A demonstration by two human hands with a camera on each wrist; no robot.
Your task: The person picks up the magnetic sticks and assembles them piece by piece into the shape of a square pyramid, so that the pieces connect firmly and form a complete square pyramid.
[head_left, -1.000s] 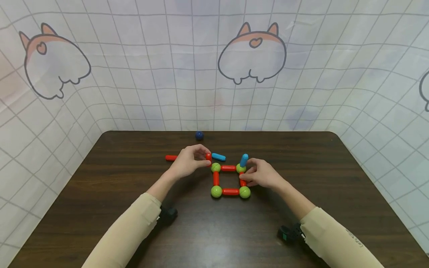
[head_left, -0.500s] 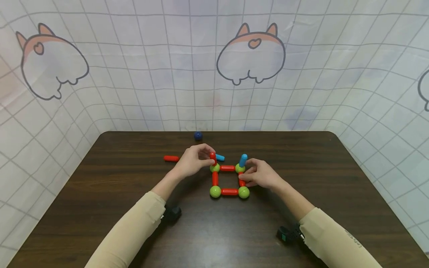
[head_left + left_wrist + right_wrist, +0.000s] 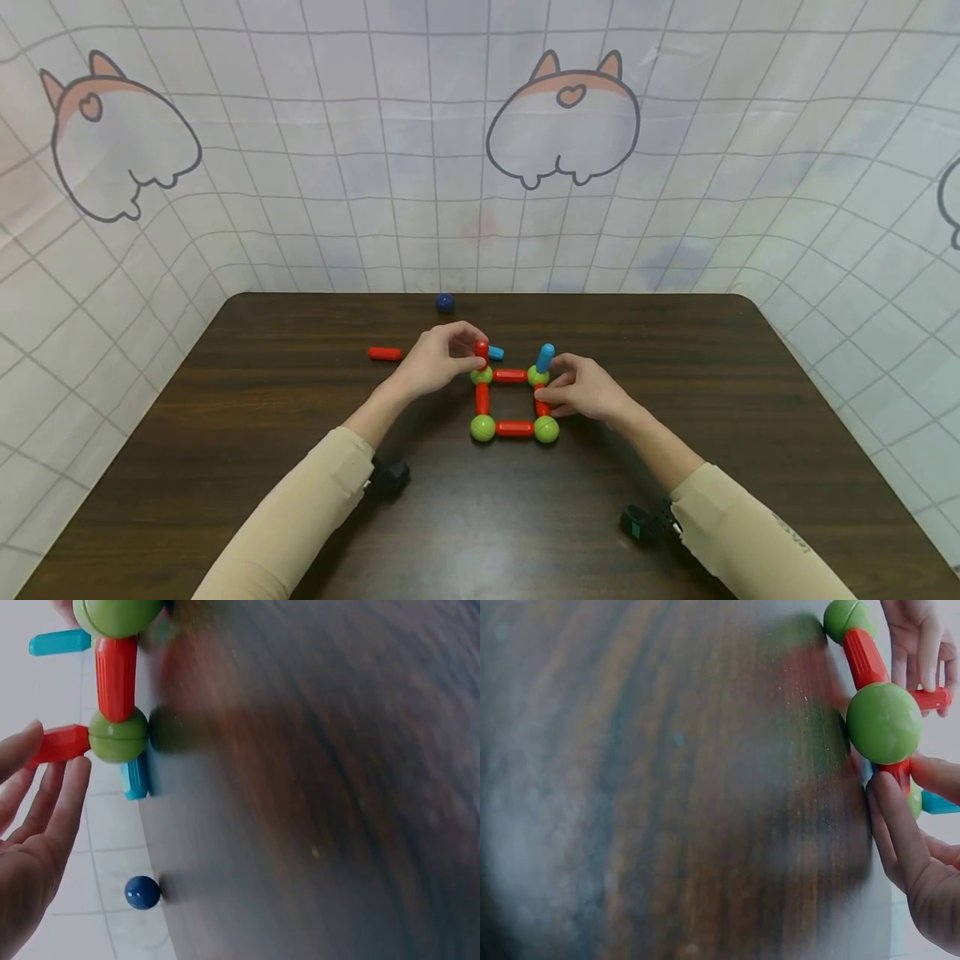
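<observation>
A square of red rods (image 3: 514, 428) joined by green balls (image 3: 483, 428) lies on the table. At its far left corner my left hand (image 3: 437, 360) pinches an upright red rod (image 3: 64, 742), whose lower end meets the green ball (image 3: 118, 736). My right hand (image 3: 590, 389) pinches the red rod of the square's right side (image 3: 897, 774) between thumb and fingers. Close by it, a blue rod (image 3: 545, 358) stands up from the far right green ball (image 3: 538, 376), leaning slightly.
Behind the square lies a loose blue rod (image 3: 496, 353), partly hidden by the left hand. A loose red rod (image 3: 385, 354) is to the left, and a dark blue ball (image 3: 445, 302) sits near the back edge of the dark wooden table (image 3: 480, 533). A patterned cloth (image 3: 420, 167) hangs behind.
My left hand has moved right with the red rod, from beside the far left green ball to on top of it. My right hand has stayed at the square's right side.
</observation>
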